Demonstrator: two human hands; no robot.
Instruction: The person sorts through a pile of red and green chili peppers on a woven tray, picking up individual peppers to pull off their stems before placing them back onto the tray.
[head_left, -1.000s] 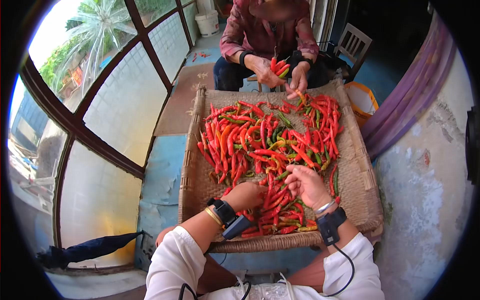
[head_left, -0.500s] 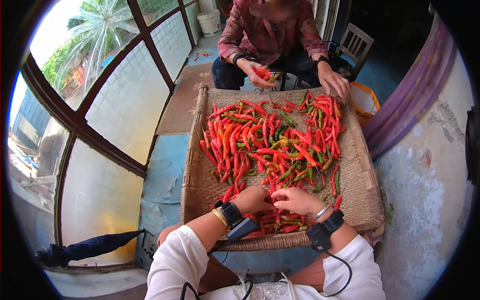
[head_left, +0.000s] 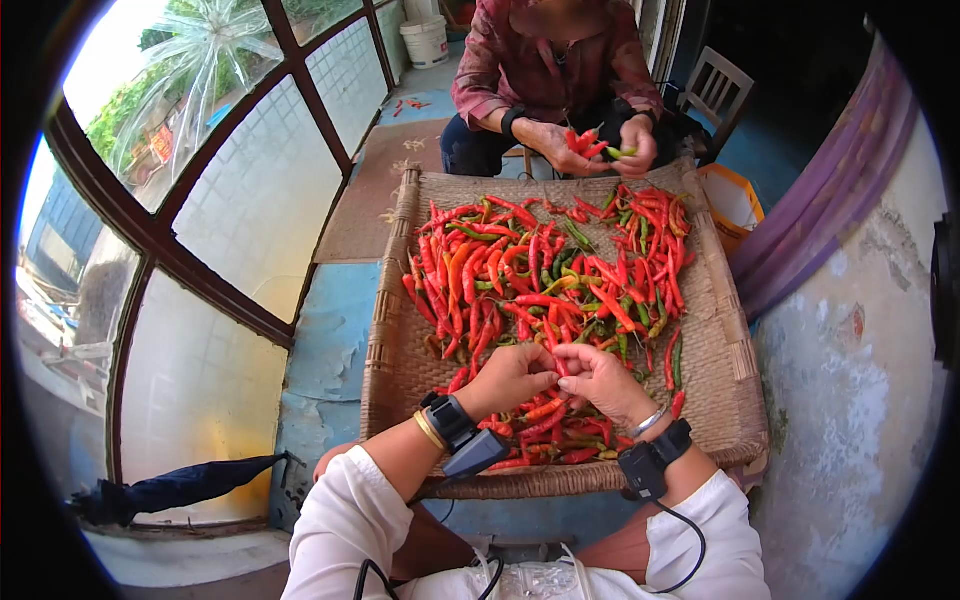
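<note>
Red, green and orange chili peppers lie heaped in a shallow woven tray. Over the near part of the heap, my left hand and my right hand meet at the fingertips. Both are closed in a pinch, and a red chili pepper shows between them, mostly covered by the fingers. A smaller pile of chili peppers lies below my wrists at the tray's near edge.
Across the tray, a person holds several chili peppers in both hands. An orange-rimmed container stands by the far right corner. Windows line the left, with a folded umbrella; a wall and purple curtain flank the right.
My hands have risen and moved slightly away from me, still together at the fingertips. The other person's right-side hand has left the tray's edge and joined their other hand at the peppers.
</note>
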